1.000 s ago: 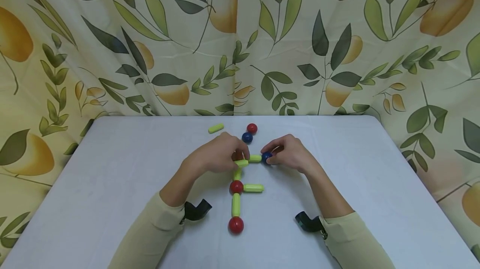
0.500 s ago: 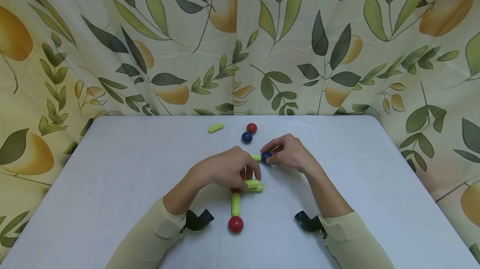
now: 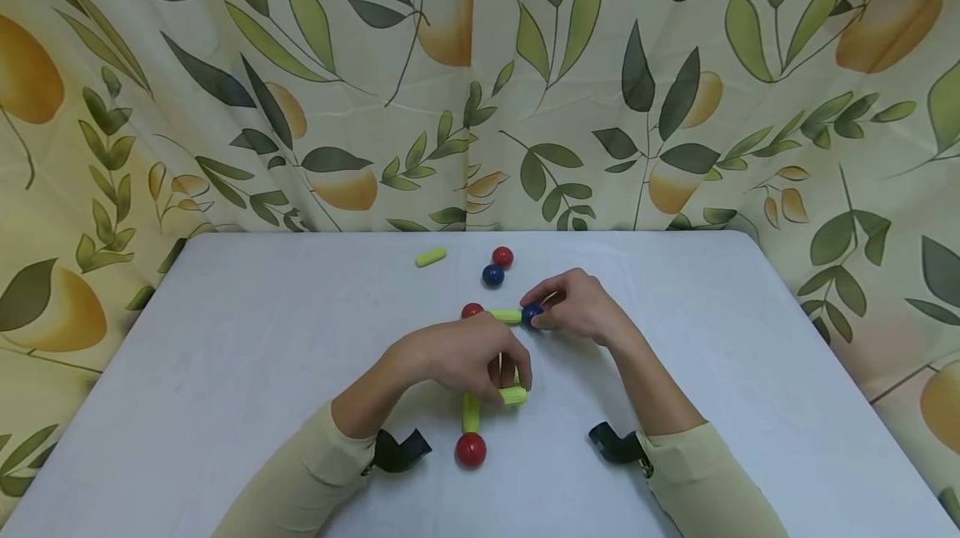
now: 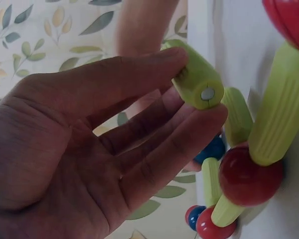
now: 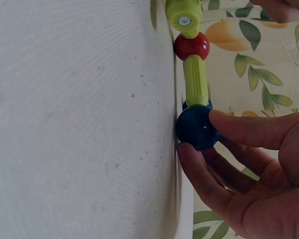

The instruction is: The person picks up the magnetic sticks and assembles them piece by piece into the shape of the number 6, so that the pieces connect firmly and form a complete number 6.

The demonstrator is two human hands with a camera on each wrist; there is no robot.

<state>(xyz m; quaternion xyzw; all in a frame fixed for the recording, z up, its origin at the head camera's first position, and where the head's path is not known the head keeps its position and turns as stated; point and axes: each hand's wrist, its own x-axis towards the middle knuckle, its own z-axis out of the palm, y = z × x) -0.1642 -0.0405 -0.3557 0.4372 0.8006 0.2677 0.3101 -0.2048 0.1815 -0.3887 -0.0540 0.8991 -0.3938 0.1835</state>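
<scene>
In the left wrist view, my left hand (image 3: pixel 465 355) pinches a lime green magnetic rod (image 4: pixel 197 77) between thumb and fingertips, its metal end facing the camera. The rod is above a joined ball-and-rod figure. My right hand (image 3: pixel 581 305) grips a blue ball (image 5: pixel 195 128) at the figure's far right corner. A green rod (image 5: pixel 195 79) links that ball to a red ball (image 3: pixel 472 310). Behind my left hand, the middle red ball (image 4: pixel 250 176) is hidden from the head view; a side rod (image 4: pixel 236 117) sticks out from it. Nearest me lies another red ball (image 3: pixel 471 450).
Toward the back of the white table (image 3: pixel 300 288) lie a loose green rod (image 3: pixel 431 256), a loose red ball (image 3: pixel 502 256) and a blue ball (image 3: pixel 492 275) close together. A patterned curtain (image 3: pixel 480 105) hangs behind the table. Both wrists wear black cameras (image 3: pixel 401 450).
My left hand has brought its green rod from beside the far red ball toward me, over the side rod at the middle ball. My right hand stays on the blue ball.
</scene>
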